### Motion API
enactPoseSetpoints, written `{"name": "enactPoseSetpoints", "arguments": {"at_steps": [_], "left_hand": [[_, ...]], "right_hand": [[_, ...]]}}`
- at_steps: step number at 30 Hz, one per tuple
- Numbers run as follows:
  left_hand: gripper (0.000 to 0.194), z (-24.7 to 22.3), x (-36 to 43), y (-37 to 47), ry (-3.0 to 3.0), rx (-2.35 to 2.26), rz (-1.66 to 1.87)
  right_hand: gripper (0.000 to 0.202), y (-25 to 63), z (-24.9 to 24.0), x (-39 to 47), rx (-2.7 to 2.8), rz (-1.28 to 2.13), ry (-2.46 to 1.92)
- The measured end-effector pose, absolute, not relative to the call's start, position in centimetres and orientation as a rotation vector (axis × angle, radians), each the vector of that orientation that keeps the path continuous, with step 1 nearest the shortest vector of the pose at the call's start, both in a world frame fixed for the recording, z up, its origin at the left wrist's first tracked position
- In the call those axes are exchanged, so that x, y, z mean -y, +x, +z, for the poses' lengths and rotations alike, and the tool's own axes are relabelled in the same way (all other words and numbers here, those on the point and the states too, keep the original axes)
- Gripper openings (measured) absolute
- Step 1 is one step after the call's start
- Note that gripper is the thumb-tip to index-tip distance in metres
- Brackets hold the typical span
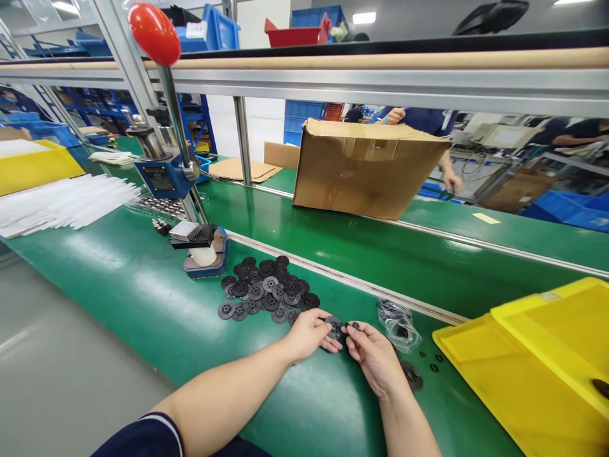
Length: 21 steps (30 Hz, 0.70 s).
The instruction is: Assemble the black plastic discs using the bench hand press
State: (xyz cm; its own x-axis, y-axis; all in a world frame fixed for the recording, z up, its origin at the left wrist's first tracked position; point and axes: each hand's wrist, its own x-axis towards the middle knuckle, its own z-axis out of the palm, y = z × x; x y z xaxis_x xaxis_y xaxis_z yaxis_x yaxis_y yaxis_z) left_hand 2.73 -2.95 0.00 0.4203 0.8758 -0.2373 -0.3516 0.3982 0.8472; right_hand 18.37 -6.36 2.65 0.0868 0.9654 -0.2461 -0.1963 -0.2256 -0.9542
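"Head view: where does the ridged, round black plastic disc (334,327) lie from the fingers?"

"At the fingertips of the bare left hand (307,336), which is the nearer one, since it has the disc. The thumb is over the edge on that side, and the other fingers reach out beneath."

"And the bare right hand (375,362)?"

"Just off the opposite edge. Its thumb and forefinger are closed on a small dark piece (354,325), so that piece sits to the right of the disc, almost level with its middle."

"Touching?"

"Can't tell. They're very close, and the fingertips hide the join."

"Any long axis to mind?"

"None on the disc; it's round. Its broad face looks mostly upward, toward the camera, so the small piece is beside the rim rather than over the centre. I'd judge that sideways offset to be what matters here. The piece's own axis is too small to read."

"What's around them?"

"A heap of similar black discs (270,284) beyond the left hand, on the green tabletop (328,406). Past the right hand, a clear plastic bag (397,324) with dark contents, and some loose little black rings (439,358) by the yellow plastic bin (476,355)."
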Motion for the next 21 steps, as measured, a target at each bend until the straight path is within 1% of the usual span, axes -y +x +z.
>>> {"name": "enactPoseSetpoints", "arguments": {"at_steps": [7,13,21], "left_hand": [[0.056,0.0,3.2,2.8,0.854,-0.792,0.862],[0.051,-0.6,3.7,3.3,0.946,-0.859,0.888],[0.061,-0.2,3.0,2.5,0.856,-0.739,0.834]], "right_hand": [[0.040,17.5,1.4,6.1,1.122,1.077,-1.487],[0.040,17.7,0.7,6.0,1.261,1.011,-1.535],[0.033,17.8,0.5,5.9,1.461,0.889,-1.526]]}}
